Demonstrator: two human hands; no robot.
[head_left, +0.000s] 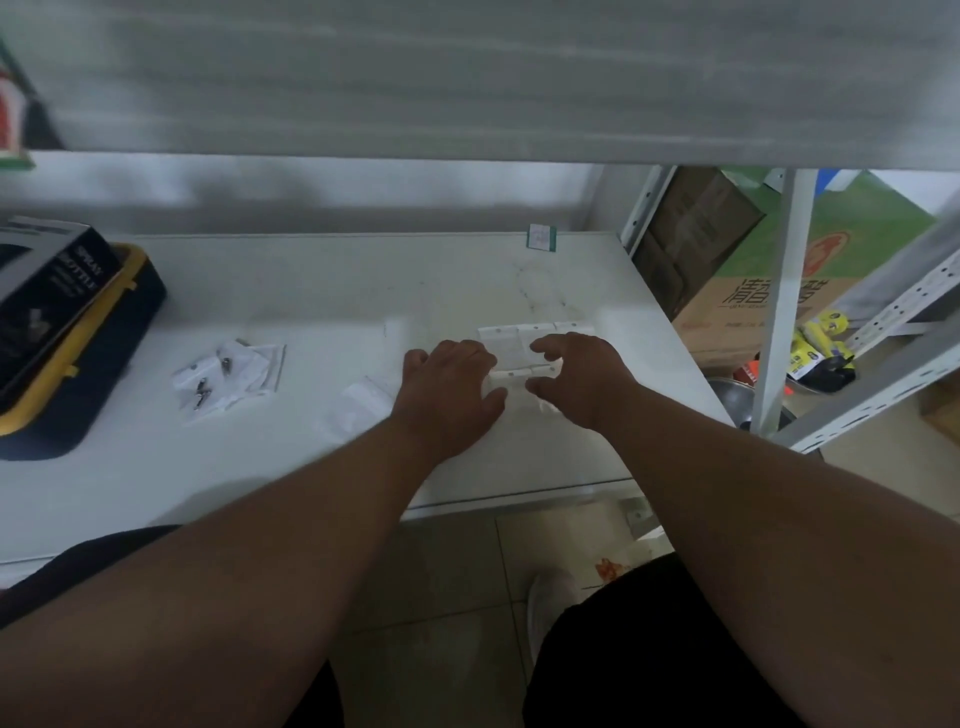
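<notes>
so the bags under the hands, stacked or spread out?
Spread out: the white bags lie flat, side by side in rows on the table, with the left hand and right hand on them.

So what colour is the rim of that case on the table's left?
Yellow rim on a dark navy case, seen in the head view.

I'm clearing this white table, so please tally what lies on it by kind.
Black box: 1
Yellow-and-navy case: 1
Green-edged tag: 1
Heap of small bags with metal parts: 1
Lone small bag: 1
Grid of small bags, partly hidden under the left hand and right hand: 1
Total: 6
</notes>
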